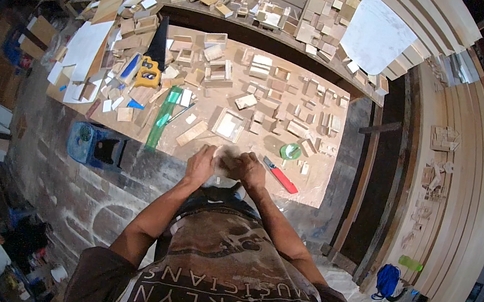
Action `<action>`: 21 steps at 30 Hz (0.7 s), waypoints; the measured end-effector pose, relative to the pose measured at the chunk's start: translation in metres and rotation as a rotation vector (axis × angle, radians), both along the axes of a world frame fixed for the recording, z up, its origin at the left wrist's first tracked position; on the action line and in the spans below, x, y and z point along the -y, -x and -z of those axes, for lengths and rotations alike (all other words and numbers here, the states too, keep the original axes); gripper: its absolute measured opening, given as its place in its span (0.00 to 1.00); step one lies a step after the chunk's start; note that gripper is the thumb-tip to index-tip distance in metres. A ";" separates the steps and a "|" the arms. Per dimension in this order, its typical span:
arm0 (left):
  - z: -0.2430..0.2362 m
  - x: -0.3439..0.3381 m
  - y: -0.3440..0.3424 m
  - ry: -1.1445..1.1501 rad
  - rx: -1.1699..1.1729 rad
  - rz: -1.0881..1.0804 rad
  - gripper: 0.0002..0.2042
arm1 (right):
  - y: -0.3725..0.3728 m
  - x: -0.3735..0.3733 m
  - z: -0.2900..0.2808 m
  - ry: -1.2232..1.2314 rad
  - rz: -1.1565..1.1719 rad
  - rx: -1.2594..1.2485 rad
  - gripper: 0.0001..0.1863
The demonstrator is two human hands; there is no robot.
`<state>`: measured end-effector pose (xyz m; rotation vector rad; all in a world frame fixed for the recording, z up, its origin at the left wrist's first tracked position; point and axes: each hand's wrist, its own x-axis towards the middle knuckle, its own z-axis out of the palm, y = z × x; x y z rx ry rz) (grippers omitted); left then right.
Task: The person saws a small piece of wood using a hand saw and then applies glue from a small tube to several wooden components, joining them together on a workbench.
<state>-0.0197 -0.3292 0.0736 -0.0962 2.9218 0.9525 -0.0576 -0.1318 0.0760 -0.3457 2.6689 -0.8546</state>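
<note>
At the front edge of the worktable, my left hand (202,163) and my right hand (250,168) face each other with curled fingers. Between them is a small brownish piece (228,159), smeared by motion. Its kind cannot be made out, and my fingers partly hide it. Just beyond lies a square wooden frame (228,124) with a pale centre. A flat wooden strip (191,133) is beyond my left hand. To the right of my right hand rest a red-handled knife (281,176) and a round green container (290,151).
Small open wooden boxes (220,71) and blocks cover the worktable (316,187). At left are a yellow-handled saw (149,72) and a green translucent strip (165,114). A blue stool (93,143) stands left of the table. Long boards (460,196) line the right side.
</note>
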 end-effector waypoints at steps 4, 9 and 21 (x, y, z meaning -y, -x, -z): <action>-0.014 0.024 0.012 0.086 -0.120 -0.002 0.14 | -0.010 0.029 0.004 0.032 -0.003 -0.003 0.12; -0.002 0.047 0.017 0.126 -0.060 0.061 0.09 | -0.016 0.045 0.013 0.038 0.058 -0.128 0.09; 0.018 0.007 0.009 -0.689 0.041 0.097 0.15 | -0.044 0.041 0.042 0.777 0.412 0.243 0.10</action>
